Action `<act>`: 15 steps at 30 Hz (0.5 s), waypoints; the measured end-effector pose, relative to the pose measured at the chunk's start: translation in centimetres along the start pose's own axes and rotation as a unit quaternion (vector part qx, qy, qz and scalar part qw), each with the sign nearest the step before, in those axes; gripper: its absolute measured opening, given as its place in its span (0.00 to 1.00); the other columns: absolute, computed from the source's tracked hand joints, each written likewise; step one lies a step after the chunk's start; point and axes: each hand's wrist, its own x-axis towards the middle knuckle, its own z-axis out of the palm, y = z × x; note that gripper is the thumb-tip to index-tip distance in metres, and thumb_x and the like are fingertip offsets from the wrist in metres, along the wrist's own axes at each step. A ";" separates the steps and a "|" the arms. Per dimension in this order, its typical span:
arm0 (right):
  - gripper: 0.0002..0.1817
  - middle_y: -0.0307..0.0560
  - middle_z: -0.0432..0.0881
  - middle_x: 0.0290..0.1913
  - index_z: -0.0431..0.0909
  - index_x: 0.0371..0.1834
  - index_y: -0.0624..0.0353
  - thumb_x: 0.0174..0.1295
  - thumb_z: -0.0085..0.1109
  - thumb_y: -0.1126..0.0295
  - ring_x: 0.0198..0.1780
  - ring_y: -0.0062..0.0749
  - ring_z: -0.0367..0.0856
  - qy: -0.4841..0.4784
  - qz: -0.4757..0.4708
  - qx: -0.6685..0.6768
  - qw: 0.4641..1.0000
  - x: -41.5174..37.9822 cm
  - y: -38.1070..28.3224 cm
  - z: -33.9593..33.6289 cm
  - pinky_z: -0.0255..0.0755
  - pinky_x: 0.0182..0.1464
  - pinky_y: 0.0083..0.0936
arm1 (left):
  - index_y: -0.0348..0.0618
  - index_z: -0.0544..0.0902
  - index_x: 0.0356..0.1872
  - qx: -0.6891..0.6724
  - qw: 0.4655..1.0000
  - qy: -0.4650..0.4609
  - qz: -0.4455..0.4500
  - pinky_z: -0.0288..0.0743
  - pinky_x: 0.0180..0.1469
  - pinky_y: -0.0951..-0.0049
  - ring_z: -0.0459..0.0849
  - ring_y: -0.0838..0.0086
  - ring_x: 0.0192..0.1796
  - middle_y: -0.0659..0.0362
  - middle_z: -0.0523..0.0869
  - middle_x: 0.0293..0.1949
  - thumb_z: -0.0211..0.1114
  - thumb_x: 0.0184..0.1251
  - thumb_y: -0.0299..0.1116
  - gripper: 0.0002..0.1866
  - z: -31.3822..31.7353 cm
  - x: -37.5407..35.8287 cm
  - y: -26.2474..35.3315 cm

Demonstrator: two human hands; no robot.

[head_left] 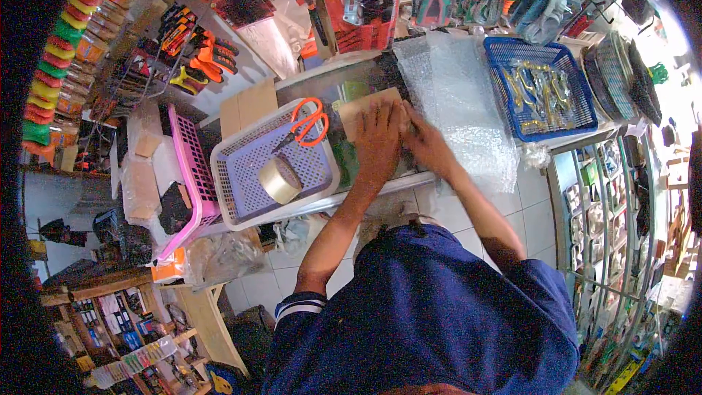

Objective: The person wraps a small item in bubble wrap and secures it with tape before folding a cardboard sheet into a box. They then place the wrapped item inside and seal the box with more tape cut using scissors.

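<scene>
My left hand (380, 135) lies flat, fingers stretched out, on a piece of brown cardboard (352, 113) on the counter. At the cardboard's right edge is my right hand (424, 143), its fingers bent and closed against that edge; the fingertips are partly hidden. To the left of my hands stands a purple-and-white plastic basket (216, 168). Inside it rest a roll of tape (280, 180) and orange-handled scissors (311, 124), the scissors leaning toward the basket's right rim. A sheet of bubble wrap (461, 102) is spread just right of my right hand and hangs over the front edge.
A blue basket (518, 128) of gold-coloured metal parts sits at the counter's right. On the left are a pink basket (191, 168) and a cardboard box (248, 107). Packaged tools (362, 0) hang behind the counter. A glass display case (574, 205) stands to the right.
</scene>
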 end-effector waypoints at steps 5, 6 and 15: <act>0.32 0.68 0.84 0.59 0.64 0.79 0.58 0.76 0.58 0.59 0.59 0.45 0.84 -0.018 0.042 -0.015 0.999 -1.6 0.2 0.5 0.76 0.60 0.35 | 0.42 0.72 0.74 0.023 1.000 0.003 -0.003 0.60 0.74 0.40 0.71 0.51 0.73 0.50 0.73 0.72 0.65 0.66 0.40 0.34 0.2 -0.1 0.1; 0.33 0.67 0.85 0.58 0.63 0.80 0.58 0.76 0.58 0.58 0.58 0.45 0.85 -0.040 0.056 -0.024 0.997 -1.4 -0.3 0.0 0.76 0.59 0.35 | 0.42 0.71 0.74 0.017 1.000 0.002 -0.009 0.60 0.74 0.40 0.71 0.51 0.73 0.50 0.73 0.73 0.65 0.67 0.39 0.35 0.1 0.0 0.3; 0.35 0.72 0.83 0.56 0.65 0.78 0.61 0.72 0.63 0.56 0.61 0.47 0.83 0.026 -0.064 0.042 0.997 -0.7 1.8 0.9 0.76 0.61 0.32 | 0.47 0.70 0.75 0.047 0.998 -0.017 0.033 0.61 0.74 0.42 0.71 0.51 0.73 0.50 0.71 0.75 0.70 0.62 0.37 0.37 0.6 0.1 -1.2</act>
